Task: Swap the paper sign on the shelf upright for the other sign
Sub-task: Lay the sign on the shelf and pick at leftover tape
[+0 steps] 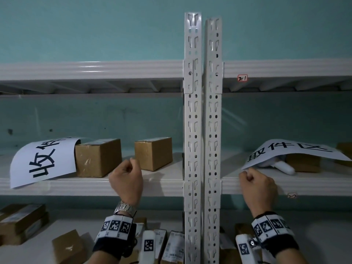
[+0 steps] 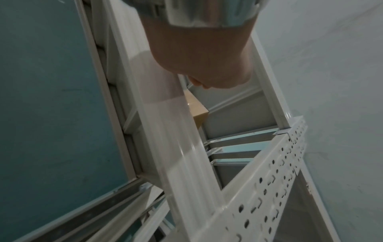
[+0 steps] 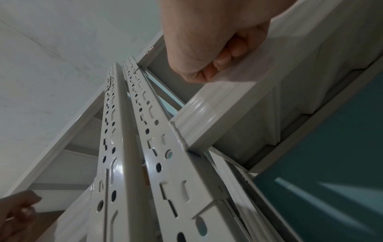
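Observation:
Two white perforated shelf uprights (image 1: 192, 130) stand side by side in the middle, both bare. One paper sign (image 1: 43, 161) with black characters droops over a cardboard box (image 1: 98, 158) on the left shelf. The other sign (image 1: 291, 151) lies across boxes on the right shelf. My left hand (image 1: 126, 176) is raised before the left shelf edge with its fingers curled and nothing in it. My right hand (image 1: 255, 183) is a fist just under the near corner of the right sign. In the right wrist view its fingers (image 3: 223, 60) curl against the shelf beam (image 3: 228, 104), with no paper in them.
A second cardboard box (image 1: 153, 153) stands on the left shelf near the uprights. A white object (image 1: 283, 167) lies under the right sign. The lower shelf (image 1: 62, 221) holds several boxes and packets. An upper shelf beam (image 1: 91, 70) crosses overhead.

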